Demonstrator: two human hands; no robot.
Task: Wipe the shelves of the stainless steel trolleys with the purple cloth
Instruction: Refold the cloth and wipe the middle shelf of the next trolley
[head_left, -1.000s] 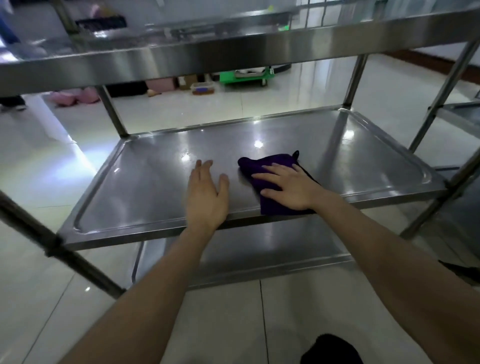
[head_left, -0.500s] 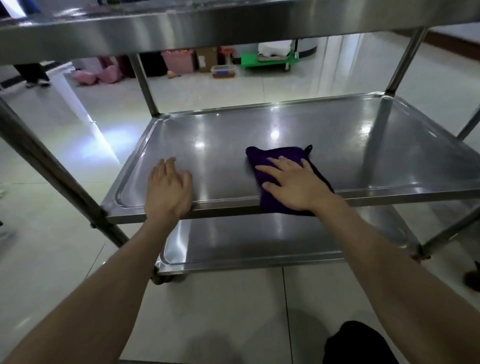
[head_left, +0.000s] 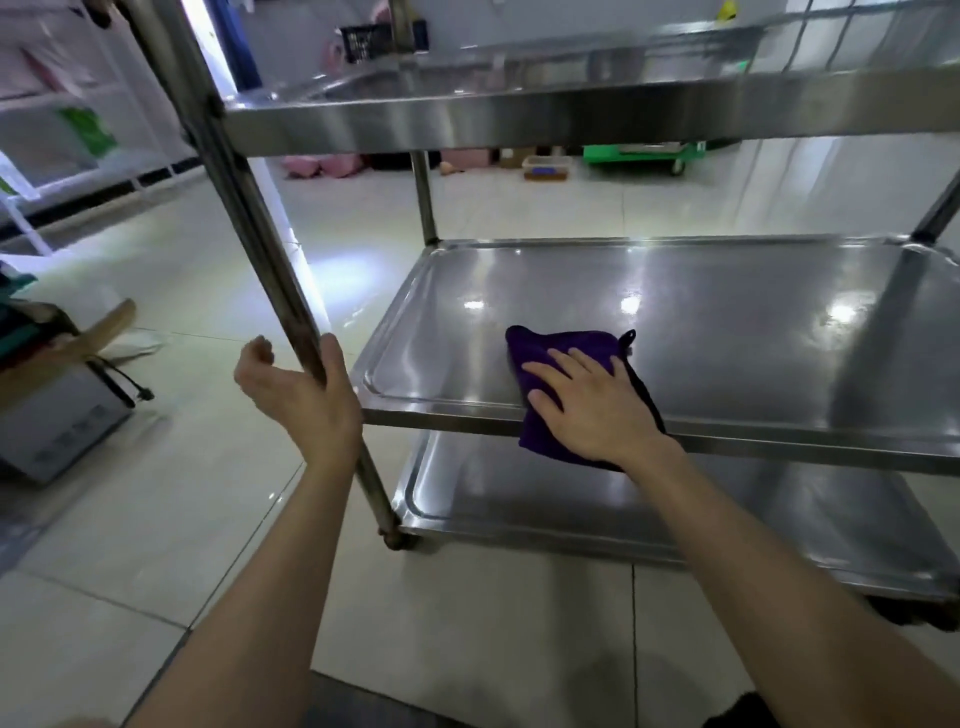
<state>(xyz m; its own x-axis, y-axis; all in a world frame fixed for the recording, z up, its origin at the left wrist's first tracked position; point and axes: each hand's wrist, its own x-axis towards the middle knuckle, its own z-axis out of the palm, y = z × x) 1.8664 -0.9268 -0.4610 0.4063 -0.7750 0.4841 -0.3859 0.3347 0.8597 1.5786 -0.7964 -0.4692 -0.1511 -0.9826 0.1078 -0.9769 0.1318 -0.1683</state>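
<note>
The purple cloth (head_left: 571, 345) lies at the front edge of the stainless steel trolley's middle shelf (head_left: 727, 338), its near end hanging over the rim. My right hand (head_left: 592, 410) presses flat on the cloth with straight, spread fingers. My left hand (head_left: 296, 400) is at the trolley's near-left post (head_left: 249, 218), level with the middle shelf. The post runs between its thumb and its loosely curled fingers, and a gap shows between fingers and post. A top shelf (head_left: 519, 119) and a bottom shelf (head_left: 519, 499) sit above and below.
An open cardboard box (head_left: 52, 405) stands on the tiled floor at the left. Far behind the trolley are a green dolly (head_left: 644, 156), a small plastic box (head_left: 545, 169) and pink items (head_left: 322, 166). White racks line the left wall.
My left hand left the middle shelf's front edge and moved left to the corner post. The view swung left. My right hand stays on the cloth, nearly unmoved.
</note>
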